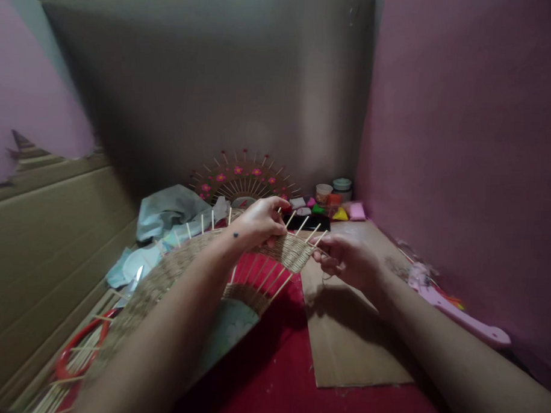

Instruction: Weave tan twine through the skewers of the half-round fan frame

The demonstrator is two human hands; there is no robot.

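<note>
A half-round woven fan (296, 252) of straw-coloured cord on thin wooden sticks spreads in front of me, with bare stick ends jutting from its outer edge. Its inner part carries a pale green panel (233, 325), partly covered by my left forearm. My left hand (261, 223) grips the upper rim of the weave near the right end, thumb and fingers closed on it. At the fan's right end, my right hand (348, 257) pinches a thin cord beside the last stick. A loose bit of cord hangs below those fingers.
A flowered fan (240, 176) stands at the back wall. Coloured packets (341, 213), a cup (323, 193) and a jar (342, 186) sit beside it. Red-handled scissors (61, 364), grey cloth (171, 206), a cardboard sheet (356, 351) and a pink-handled tool (464, 317) lie around the red surface (269, 375).
</note>
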